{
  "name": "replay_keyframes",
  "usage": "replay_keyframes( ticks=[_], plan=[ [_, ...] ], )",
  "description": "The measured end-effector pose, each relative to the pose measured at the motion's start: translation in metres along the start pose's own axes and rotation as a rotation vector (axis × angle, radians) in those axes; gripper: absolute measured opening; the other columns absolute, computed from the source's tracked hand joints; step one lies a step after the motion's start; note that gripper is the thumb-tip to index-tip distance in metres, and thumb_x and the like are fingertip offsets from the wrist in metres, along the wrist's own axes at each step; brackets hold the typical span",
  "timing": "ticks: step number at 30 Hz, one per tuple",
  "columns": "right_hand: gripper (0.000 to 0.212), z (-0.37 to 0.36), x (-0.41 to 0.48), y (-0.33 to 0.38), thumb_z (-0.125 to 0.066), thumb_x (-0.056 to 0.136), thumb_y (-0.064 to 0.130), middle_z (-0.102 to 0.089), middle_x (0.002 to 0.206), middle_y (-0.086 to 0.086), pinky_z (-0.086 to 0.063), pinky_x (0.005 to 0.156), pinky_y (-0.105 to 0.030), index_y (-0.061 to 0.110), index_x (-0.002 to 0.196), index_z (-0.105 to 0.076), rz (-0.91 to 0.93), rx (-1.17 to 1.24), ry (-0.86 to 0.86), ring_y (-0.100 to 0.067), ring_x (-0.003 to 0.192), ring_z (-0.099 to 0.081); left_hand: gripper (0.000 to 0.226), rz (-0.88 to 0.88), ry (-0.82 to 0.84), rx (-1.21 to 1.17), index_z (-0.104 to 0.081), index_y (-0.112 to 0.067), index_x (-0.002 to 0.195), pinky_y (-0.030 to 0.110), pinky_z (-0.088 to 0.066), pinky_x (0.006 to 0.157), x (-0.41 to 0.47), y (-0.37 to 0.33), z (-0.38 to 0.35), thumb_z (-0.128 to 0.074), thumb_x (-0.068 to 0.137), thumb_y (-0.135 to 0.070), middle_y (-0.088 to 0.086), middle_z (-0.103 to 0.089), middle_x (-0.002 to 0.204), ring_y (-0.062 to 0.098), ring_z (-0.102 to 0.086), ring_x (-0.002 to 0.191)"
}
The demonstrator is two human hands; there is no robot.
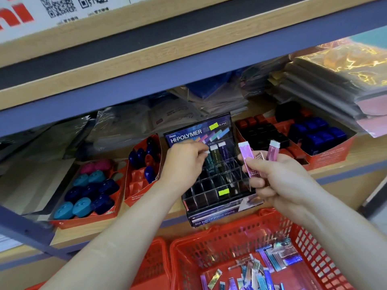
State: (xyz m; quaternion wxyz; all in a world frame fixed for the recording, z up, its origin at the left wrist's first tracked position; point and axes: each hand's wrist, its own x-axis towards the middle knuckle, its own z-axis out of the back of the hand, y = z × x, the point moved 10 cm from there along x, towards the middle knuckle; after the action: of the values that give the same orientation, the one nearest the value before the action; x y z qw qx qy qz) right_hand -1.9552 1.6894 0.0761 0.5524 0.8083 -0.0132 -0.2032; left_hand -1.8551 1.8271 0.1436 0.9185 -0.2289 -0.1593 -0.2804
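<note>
Pinching a teal eraser (208,161) in the top row of the clear display rack (201,198) with the left hand (184,162); gripping pink erasers (246,160) in the right hand (278,181), above a red basket (230,233).

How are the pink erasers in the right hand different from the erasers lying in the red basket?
Colour: the pink erasers are all pink; the basket erasers are blue, purple, teal and silver.
Pose: the pink erasers stand nearly upright in the right hand; the basket erasers lie flat, scattered in the red basket.
Number: pink erasers few, basket erasers many.
Both are slim with shiny sleeves.
</note>
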Motion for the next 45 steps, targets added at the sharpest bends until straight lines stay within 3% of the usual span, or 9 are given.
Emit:
replay_keyframes(
  ticks=[9,12,15,21,26,30,35,41,45],
  plan=[
    [0.010,-0.002,0.000,0.001,-0.064,0.090,0.004,-0.038,0.054,0.003,-0.019,0.033,-0.015,0.001,0.100,-0.066,0.067,-0.022,0.055,-0.005,0.039,-0.022,0.021,0.050,0.059,0.095,-0.069,-0.017,0.112,0.029,-0.049,0.082,0.001,-0.002,-0.011,-0.062,0.093,-0.020,-0.002,-0.063,0.102,0.017,-0.060,0.094],
    [0.018,-0.003,0.000,0.001,-0.068,0.088,0.006,-0.038,0.057,0.000,-0.020,0.033,-0.017,-0.002,0.104,-0.066,0.071,-0.045,0.063,-0.006,0.040,-0.022,0.016,0.246,-0.005,-0.328,-0.072,-0.017,0.101,0.024,-0.053,0.071,-0.009,0.000,0.007,-0.060,0.095,-0.025,-0.005,-0.070,0.085,0.007,-0.063,0.074],
    [0.014,-0.009,-0.003,0.002,-0.071,0.085,0.011,-0.045,0.049,0.004,-0.019,0.040,-0.020,0.002,0.097,-0.069,0.086,-0.106,0.106,-0.005,0.038,-0.023,0.016,0.392,0.145,-0.859,-0.073,-0.011,0.100,0.021,-0.053,0.061,-0.029,-0.017,0.001,-0.062,0.093,-0.021,0.007,-0.072,0.080,0.011,-0.063,0.063],
    [0.018,-0.022,-0.007,-0.003,-0.070,0.086,0.007,-0.060,0.072,-0.004,-0.022,0.041,-0.020,0.010,0.104,-0.067,0.035,-0.064,0.149,-0.007,0.048,-0.033,0.013,0.462,0.047,-0.957,-0.070,-0.007,0.096,0.023,-0.056,0.065,-0.047,-0.003,0.013,-0.072,0.083,-0.004,0.011,-0.074,0.077,0.019,-0.070,0.068],
    [0.042,-0.024,-0.009,0.000,-0.041,0.092,-0.019,-0.066,0.114,-0.019,-0.046,0.049,-0.016,0.005,0.123,-0.053,-0.042,0.111,0.242,-0.012,0.067,-0.058,0.009,0.476,-0.241,-0.767,-0.070,-0.013,0.089,0.021,-0.058,0.068,-0.049,0.050,0.060,-0.067,0.088,-0.005,0.004,-0.074,0.076,0.016,-0.072,0.075],
    [0.035,-0.025,-0.010,0.003,-0.041,0.093,-0.017,-0.062,0.119,-0.024,-0.056,0.063,-0.019,0.001,0.121,-0.052,-0.031,0.127,0.265,-0.018,0.085,-0.074,0.015,0.431,-0.256,-0.474,-0.070,-0.025,0.083,0.036,-0.059,0.079,-0.049,0.071,0.069,-0.070,0.086,-0.010,-0.003,-0.073,0.079,0.014,-0.071,0.078],
    [0.029,-0.020,-0.007,-0.004,-0.060,0.088,0.002,-0.069,0.114,-0.015,-0.038,0.049,-0.019,0.000,0.116,-0.060,-0.075,0.080,0.189,-0.009,0.061,-0.052,0.022,0.392,-0.217,-0.369,-0.067,-0.034,0.080,0.035,-0.058,0.081,-0.047,0.071,0.056,-0.071,0.087,-0.013,-0.012,-0.070,0.078,0.006,-0.067,0.077],
    [0.028,-0.014,-0.004,-0.005,-0.053,0.100,0.028,-0.067,0.092,-0.007,-0.028,0.043,-0.019,0.008,0.114,-0.066,-0.065,0.044,0.127,-0.008,0.054,-0.044,0.018,0.336,-0.156,-0.371,-0.068,-0.033,0.080,0.026,-0.057,0.078,-0.026,0.055,0.035,-0.071,0.087,-0.016,-0.015,-0.069,0.080,0.004,-0.067,0.078],
    [0.032,-0.018,-0.005,-0.001,-0.052,0.097,0.039,-0.056,0.084,-0.005,-0.025,0.045,-0.022,0.018,0.113,-0.071,-0.058,0.065,0.155,-0.009,0.053,-0.042,0.015,0.225,-0.089,-0.177,-0.074,-0.017,0.103,0.020,-0.052,0.080,-0.009,0.040,0.021,-0.068,0.090,-0.019,-0.008,-0.070,0.091,0.003,-0.061,0.080]
  ],
)
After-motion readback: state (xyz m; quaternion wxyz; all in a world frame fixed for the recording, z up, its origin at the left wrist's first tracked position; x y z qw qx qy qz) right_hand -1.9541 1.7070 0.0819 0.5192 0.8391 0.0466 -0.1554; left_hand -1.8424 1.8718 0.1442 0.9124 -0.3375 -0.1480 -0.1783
